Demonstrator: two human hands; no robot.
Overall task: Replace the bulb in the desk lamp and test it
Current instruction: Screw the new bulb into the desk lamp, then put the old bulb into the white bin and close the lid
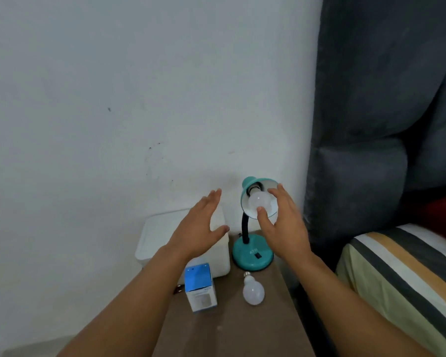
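A teal desk lamp point(252, 256) stands on a brown bedside table point(232, 328), its shade tilted toward me. A white bulb point(258, 200) sits in the shade's socket, unlit. My right hand point(283, 225) is spread in front of the shade, thumb and fingers straight on either side of the bulb; contact is unclear. My left hand point(201, 225) hovers open to the left of the lamp, holding nothing. A second white bulb point(253, 289) lies on the table in front of the lamp base. A blue and white bulb box point(200, 287) stands to its left.
A white plastic container point(155, 243) sits at the table's back left, under my left hand. A white wall rises behind. A dark grey padded headboard point(371, 124) and a striped bed point(407, 274) lie close on the right.
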